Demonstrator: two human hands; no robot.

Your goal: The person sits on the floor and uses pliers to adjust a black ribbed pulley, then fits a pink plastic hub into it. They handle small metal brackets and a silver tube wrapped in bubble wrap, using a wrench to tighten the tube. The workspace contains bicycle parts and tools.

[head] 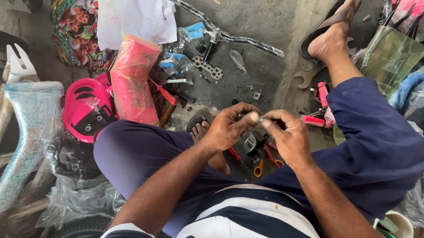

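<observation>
Concrete floor (256, 12) is covered with bicycle parts, and above the lap the left hand (230, 126) and right hand (287, 135) both pinch one small part (261, 119), best kept steady between close fingertips.

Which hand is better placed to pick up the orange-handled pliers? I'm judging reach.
Probably the right hand: the orange-handled pliers lie just below it. The left hand is farther off; both pinch a small part.
</observation>
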